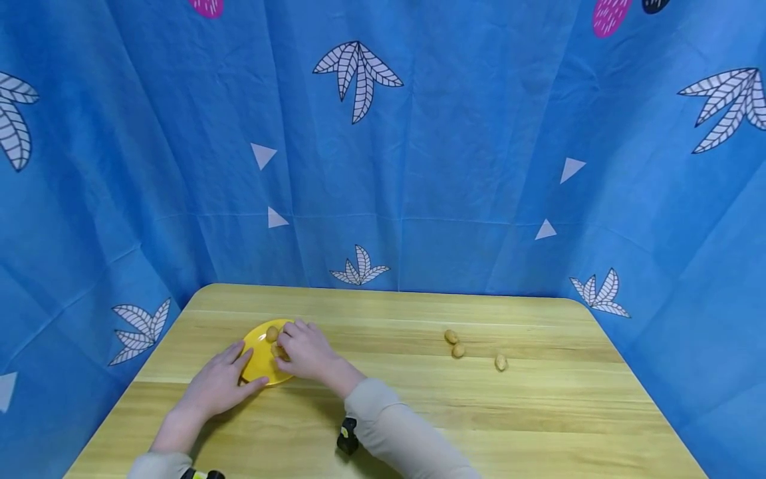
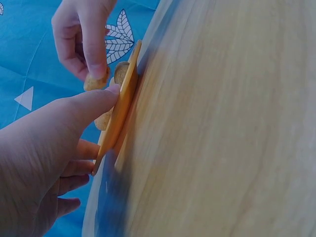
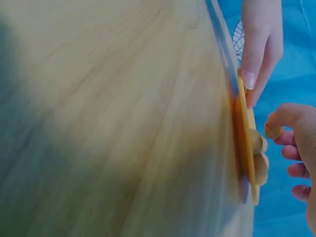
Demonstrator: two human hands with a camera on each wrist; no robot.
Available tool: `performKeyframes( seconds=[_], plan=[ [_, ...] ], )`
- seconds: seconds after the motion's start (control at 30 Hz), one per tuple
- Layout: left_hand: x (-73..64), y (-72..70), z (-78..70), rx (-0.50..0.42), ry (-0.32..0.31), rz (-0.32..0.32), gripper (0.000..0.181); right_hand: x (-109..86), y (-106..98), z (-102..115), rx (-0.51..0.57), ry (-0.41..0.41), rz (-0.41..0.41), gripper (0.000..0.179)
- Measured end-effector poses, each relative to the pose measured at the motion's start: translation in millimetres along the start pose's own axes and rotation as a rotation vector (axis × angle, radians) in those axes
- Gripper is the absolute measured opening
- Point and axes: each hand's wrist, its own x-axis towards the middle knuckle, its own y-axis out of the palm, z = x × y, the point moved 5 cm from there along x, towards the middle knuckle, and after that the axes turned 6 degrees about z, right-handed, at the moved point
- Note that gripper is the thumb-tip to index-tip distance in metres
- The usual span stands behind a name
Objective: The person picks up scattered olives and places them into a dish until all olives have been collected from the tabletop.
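Toward the table's left side lies a yellow plate (image 1: pixel 258 364) with several small potatoes (image 3: pixel 260 169) on it. My left hand (image 1: pixel 218 384) holds the plate at its left and near rim, thumb (image 2: pixel 106 98) on the near side and fingers spread round the left. Over the plate's right side, my right hand (image 1: pixel 306 351) pinches one small potato (image 2: pixel 97 80) between thumb and fingertips. In the right wrist view that pinched potato (image 3: pixel 273 130) is apart from those on the plate. From the head view my right fingers partly hide the plate's contents.
Right of centre on the wooden table (image 1: pixel 538 412) lie two potatoes (image 1: pixel 457 350) close together and a single potato (image 1: pixel 501 362) farther right. A blue patterned curtain (image 1: pixel 455 166) hangs behind the table and along both sides.
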Motion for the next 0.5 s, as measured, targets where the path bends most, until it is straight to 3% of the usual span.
performKeyframes(
  seconds=[0.23,0.5],
  plan=[
    [0.2,-0.7,-0.7,-0.006,0.004,-0.004,0.082,3.9,11.0,-0.4,0.059,0.055,0.063,0.022],
    [-0.3,-0.1,0.6,-0.013,0.002,0.000,0.082,8.1,15.8,2.5,0.086,0.094,0.080,0.025]
  ],
)
